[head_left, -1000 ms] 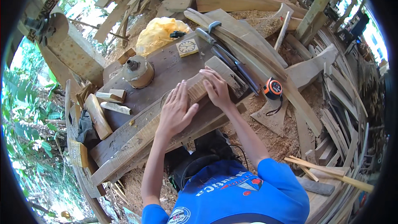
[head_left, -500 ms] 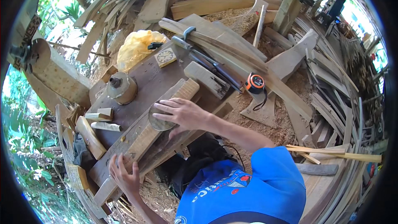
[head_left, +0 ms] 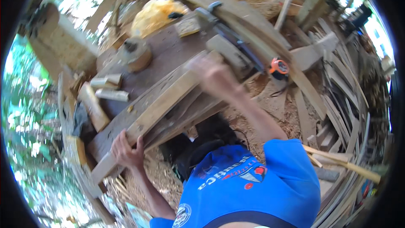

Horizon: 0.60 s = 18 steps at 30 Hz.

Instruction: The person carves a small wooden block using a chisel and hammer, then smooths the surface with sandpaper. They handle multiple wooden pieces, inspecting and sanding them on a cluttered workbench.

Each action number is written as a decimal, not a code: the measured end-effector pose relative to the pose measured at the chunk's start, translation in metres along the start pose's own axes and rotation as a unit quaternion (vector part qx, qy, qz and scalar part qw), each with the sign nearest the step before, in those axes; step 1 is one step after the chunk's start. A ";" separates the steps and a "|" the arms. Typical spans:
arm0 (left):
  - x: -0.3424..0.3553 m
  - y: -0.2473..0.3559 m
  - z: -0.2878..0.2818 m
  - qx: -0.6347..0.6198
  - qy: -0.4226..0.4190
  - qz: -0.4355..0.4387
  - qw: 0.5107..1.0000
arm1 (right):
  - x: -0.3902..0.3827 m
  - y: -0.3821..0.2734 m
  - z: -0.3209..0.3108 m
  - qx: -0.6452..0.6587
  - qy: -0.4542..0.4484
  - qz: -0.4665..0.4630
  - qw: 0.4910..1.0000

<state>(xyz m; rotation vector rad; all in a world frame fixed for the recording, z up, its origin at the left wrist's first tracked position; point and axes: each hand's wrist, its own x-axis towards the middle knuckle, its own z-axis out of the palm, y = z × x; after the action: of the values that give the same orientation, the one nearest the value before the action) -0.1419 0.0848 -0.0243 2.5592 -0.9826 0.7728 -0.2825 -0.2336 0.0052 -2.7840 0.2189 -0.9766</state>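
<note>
Your left hand [head_left: 125,152] has dropped to grip the long plank's [head_left: 162,105] lower-left end, while your blurred right hand [head_left: 215,76], grip unreadable, now sits mid-frame on it.

An orange tape measure [head_left: 279,66] lies right of a yellow bag [head_left: 155,13] and wooden mallet [head_left: 136,54].

A dark brown wooden workbench [head_left: 168,55] carries a long pale wooden plank [head_left: 162,107], a round wooden block [head_left: 136,55], a crumpled yellow plastic bag [head_left: 156,13] and two short pale wood offcuts [head_left: 107,88].
</note>
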 end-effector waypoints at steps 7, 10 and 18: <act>0.000 0.000 0.000 -0.024 0.009 -0.003 1.000 | -0.002 -0.080 0.031 0.110 0.052 -0.132 0.984; 0.004 0.004 -0.006 -0.019 0.010 -0.009 1.000 | 0.007 0.003 0.022 0.031 0.058 -0.001 0.998; 0.004 -0.001 -0.006 -0.038 -0.001 -0.004 0.999 | -0.009 -0.056 0.032 0.077 0.004 -0.110 0.991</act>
<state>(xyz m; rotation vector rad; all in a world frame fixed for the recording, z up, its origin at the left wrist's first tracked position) -0.1410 0.0863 -0.0175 2.4985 -0.9828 0.7156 -0.2652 -0.1729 -0.0122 -2.7031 -0.1612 -1.0041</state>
